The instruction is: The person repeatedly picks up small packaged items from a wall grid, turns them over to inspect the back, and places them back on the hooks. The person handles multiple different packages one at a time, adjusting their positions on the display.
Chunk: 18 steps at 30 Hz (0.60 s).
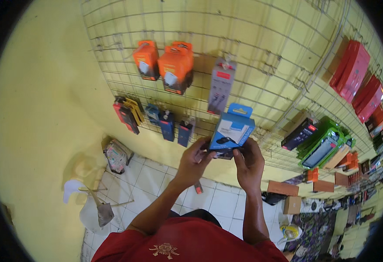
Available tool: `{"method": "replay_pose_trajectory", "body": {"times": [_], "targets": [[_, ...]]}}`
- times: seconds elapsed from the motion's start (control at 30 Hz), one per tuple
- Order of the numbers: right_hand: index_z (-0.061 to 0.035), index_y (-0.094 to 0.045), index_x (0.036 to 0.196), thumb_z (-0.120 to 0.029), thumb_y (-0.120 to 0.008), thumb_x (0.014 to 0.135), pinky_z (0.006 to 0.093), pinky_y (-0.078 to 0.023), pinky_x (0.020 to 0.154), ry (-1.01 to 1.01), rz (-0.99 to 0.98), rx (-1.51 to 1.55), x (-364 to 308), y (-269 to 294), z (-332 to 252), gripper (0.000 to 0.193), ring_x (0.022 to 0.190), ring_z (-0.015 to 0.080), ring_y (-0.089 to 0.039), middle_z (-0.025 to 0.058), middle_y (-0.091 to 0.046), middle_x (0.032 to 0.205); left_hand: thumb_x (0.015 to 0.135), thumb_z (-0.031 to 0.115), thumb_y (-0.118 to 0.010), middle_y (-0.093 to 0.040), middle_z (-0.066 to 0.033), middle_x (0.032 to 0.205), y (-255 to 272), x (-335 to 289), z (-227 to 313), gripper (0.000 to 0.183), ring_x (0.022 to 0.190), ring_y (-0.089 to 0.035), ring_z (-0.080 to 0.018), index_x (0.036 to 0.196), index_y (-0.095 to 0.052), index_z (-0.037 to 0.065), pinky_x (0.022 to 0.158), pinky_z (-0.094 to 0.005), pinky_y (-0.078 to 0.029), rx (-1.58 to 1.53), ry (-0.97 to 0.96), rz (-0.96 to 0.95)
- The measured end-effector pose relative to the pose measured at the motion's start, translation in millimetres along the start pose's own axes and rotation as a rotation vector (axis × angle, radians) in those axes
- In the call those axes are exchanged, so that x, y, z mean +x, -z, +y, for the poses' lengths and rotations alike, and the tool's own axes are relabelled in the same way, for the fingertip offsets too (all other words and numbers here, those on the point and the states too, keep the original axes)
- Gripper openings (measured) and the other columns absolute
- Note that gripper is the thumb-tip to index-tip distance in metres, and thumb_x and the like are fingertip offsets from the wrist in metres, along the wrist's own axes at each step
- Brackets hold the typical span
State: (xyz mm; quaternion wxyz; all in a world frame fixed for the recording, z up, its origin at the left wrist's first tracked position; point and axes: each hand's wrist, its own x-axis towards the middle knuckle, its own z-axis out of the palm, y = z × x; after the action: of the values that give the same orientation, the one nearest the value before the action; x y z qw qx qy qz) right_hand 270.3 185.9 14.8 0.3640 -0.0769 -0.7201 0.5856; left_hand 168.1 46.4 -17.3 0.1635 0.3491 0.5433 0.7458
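Between my two hands is a blue and white box [231,131] with a hang tab on top and a dark device pictured on its front. My left hand [194,159] grips its lower left side, and my right hand [249,163] grips the lower right, thumbs at the front. Just behind and above it, a grey box with a red label [221,85] hangs on the wire grid [261,56]. Left of that hang orange boxes [175,67]. Below them are dark blue boxes [167,126] and red and black packs [126,115].
Green packs [320,148], a black box [298,134] and red packs [351,70] hang to the right. On the tiled floor [150,177] stand a white chair [91,214] and a patterned bag [117,155] at left. A brown carton [292,205] sits at lower right.
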Motion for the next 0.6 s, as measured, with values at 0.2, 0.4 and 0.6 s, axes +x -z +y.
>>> {"method": "replay_pose_trajectory", "body": {"times": [0.2, 0.4, 0.6], "targets": [[0.0007, -0.06, 0.124, 0.004, -0.068, 0.087, 0.0315, -0.052, 0.08, 0.268, -0.097, -0.045, 54, -106, -74, 0.038, 0.096, 0.0196, -0.066, 0.0131, -0.068, 0.106, 0.098, -0.009, -0.054, -0.062, -0.0097, 0.122, 91, 16, 89, 0.042, 0.115, -0.06, -0.0149, 0.139, -0.045, -0.006, 0.101, -0.028, -0.046, 0.018, -0.336, 0.128], [0.0055, -0.055, 0.13, 0.007, -0.062, 0.093, 0.0297, -0.05, 0.09, 0.313, -0.155, 0.016, 68, -229, -95, 0.037, 0.105, 0.0152, -0.063, 0.0088, -0.066, 0.11, 0.098, -0.005, -0.055, -0.068, -0.0085, 0.116, 202, 18, 126, 0.042, 0.109, -0.062, -0.0128, 0.139, -0.047, -0.006, 0.095, -0.0263, -0.048, 0.143, -0.328, 0.313], [0.0076, -0.057, 0.126, 0.001, -0.062, 0.096, 0.0292, -0.053, 0.087, 0.169, -0.05, 0.064, 106, -342, -28, 0.031, 0.101, 0.0152, -0.065, 0.0105, -0.067, 0.108, 0.1, 0.002, -0.056, -0.066, -0.012, 0.118, 306, 61, 85, 0.04, 0.104, -0.063, -0.0121, 0.138, -0.049, -0.009, 0.093, -0.0272, -0.05, -0.054, -0.254, 0.317]]}}
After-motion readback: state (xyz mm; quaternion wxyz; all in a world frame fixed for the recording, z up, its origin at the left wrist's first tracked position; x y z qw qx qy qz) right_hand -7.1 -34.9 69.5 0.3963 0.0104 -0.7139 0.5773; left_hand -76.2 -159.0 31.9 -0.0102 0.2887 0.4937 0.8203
